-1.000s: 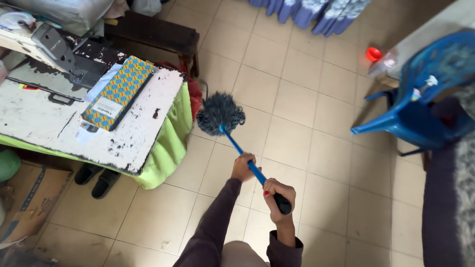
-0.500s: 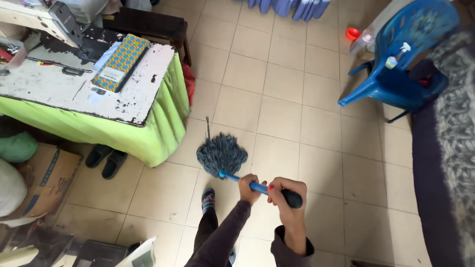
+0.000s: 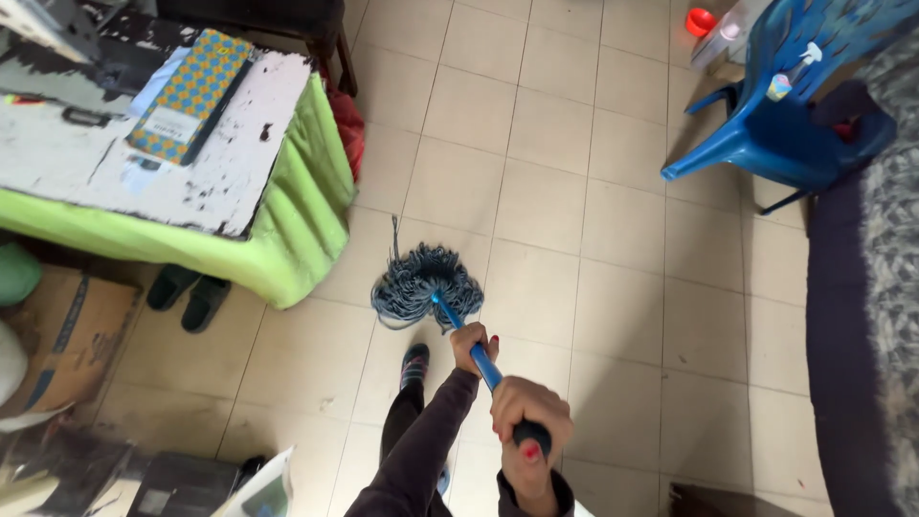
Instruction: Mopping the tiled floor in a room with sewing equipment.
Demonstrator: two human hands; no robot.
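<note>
Tiled floor [image 3: 574,220]: mop [image 3: 427,285] ahead of hands.

Blue-handled mop [image 3: 427,285], grey strands splayed on tiled floor [image 3: 546,206]

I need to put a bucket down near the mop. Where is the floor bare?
Bare tiles lie between the green-draped table and the blue chair. It is crowded under the table: shoes and a cardboard box.

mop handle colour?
Bright blue shaft with a black end grip: mop handle, held by the left hand and right hand. Head view, the only one.
</note>
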